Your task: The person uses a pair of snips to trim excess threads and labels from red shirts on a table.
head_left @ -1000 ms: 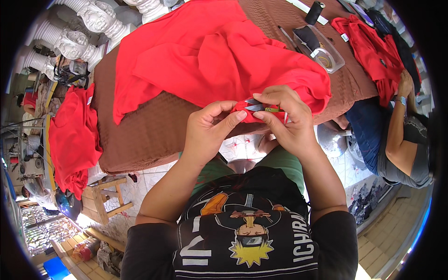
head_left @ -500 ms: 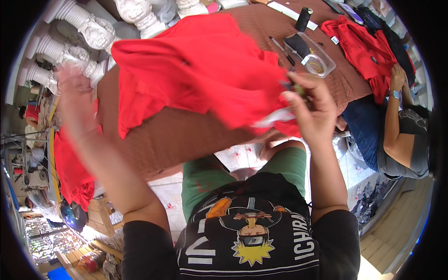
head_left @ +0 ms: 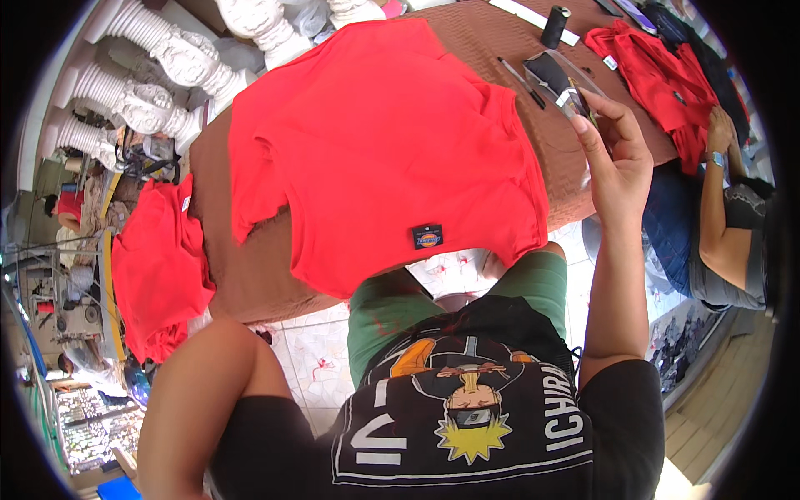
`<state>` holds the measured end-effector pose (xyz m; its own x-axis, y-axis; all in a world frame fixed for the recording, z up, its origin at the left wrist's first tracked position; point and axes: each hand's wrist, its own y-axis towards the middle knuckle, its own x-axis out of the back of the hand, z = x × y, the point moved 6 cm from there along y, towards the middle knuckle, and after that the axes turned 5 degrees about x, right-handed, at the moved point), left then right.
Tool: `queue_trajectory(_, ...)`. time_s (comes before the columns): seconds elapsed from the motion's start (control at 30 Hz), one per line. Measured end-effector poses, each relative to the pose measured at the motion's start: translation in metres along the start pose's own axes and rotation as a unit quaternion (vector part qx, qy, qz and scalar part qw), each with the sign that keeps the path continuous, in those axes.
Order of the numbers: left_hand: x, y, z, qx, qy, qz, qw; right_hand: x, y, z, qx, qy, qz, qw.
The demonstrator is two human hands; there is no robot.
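A red shirt lies spread out on a table with a brown cloth cover. A small dark label shows on the shirt near the table's front edge. My right hand is raised to the right of the shirt, in front of a clear plastic tray. Its thumb and fingers are closed around something small and dark, too hidden to name. My left arm bends back toward the lower left, and the left hand is out of the picture.
Another red garment is bunched at the left. White carved columns stand behind the table. A black thread spool and a pen lie at the back right. A co-worker's hands rest at a red garment.
The shirt, lifted and folded before, now lies flat with its label showing. My right hand has moved right, away from it. My left hand has swung back and out of the picture.
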<state>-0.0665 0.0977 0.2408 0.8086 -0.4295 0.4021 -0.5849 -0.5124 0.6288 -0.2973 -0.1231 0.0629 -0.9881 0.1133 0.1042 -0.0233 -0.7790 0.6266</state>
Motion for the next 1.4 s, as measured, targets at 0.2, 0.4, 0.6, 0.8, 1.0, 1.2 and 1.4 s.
queue_trajectory(0.2,0.032,-0.126,0.144,0.452,0.233,-0.191,0.839,0.023,-0.042,-0.054,-0.121,-0.127,0.062,0.983)
queue_trajectory(0.4,0.031,-0.238,0.204,0.556,0.478,-0.239,0.636,0.000,-0.069,-0.074,-0.158,-0.274,0.193,0.929)
queue_trajectory(0.6,0.060,-0.230,0.197,0.515,0.247,-0.414,0.709,-0.006,-0.076,-0.088,-0.223,-0.253,0.241,0.910)
queue_trajectory(0.8,0.056,-0.192,0.184,0.506,0.032,-0.434,0.745,-0.003,-0.087,-0.099,-0.222,-0.235,0.315,0.892)
queue_trajectory(1.0,0.063,-0.184,0.137,0.431,-0.115,-0.181,0.876,0.029,-0.057,-0.038,-0.322,0.318,0.276,0.848)
queue_trajectory(1.2,0.122,-0.193,0.189,0.266,-0.295,-0.541,0.742,0.035,-0.012,-0.071,-0.269,0.445,0.031,0.854)
queue_trajectory(1.4,0.045,-0.225,0.290,0.369,-0.456,-0.472,0.658,-0.018,-0.066,-0.126,-0.478,0.329,0.080,0.810)
